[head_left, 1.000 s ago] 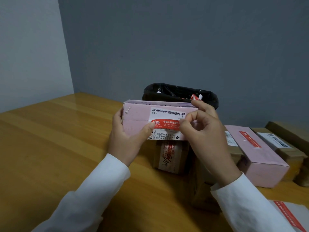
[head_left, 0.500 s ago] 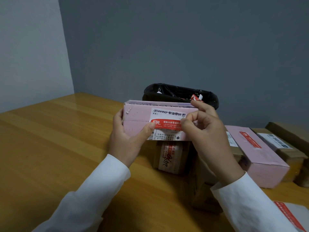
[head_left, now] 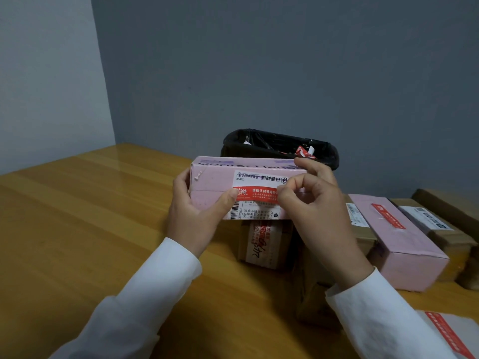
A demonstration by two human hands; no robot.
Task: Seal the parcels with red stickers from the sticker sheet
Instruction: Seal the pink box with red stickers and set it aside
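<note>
Your left hand [head_left: 191,216] grips the left end of the long pink cardboard parcel [head_left: 215,187], thumb pressed on the left tip of the red rectangular sticker [head_left: 255,195]. The fingers behind the parcel are hidden. The parcel is held up off the wooden desk [head_left: 77,229], long side level, label face toward you.

Your right hand [head_left: 315,203] has its fingers curled against the right end of the sticker, thumb and forefinger tips together there. It covers the sticker's right end and the parcel's right end, so whether that end is fully stuck down can't be made out. The sticker runs across the white shipping label [head_left: 259,198] along the flap seam. The label's small print is upside down and unreadable.

Behind the parcel sits a black bag-lined bin [head_left: 280,147], its lower part hidden. Red and white scraps [head_left: 304,151] show at its rim.

Below the held parcel is a brown cardboard box [head_left: 264,244] with red print, top edge hidden. To the right, a second pink parcel [head_left: 399,242] lies on the desk with a red sticker already on top. Just beside it are more brown boxes [head_left: 440,229], partly cut by the right frame edge.

At bottom right, a white sheet with a red strip [head_left: 451,332] is cut off by the frame and your right sleeve [head_left: 375,320]. Can't tell if it's the sticker sheet.
</note>
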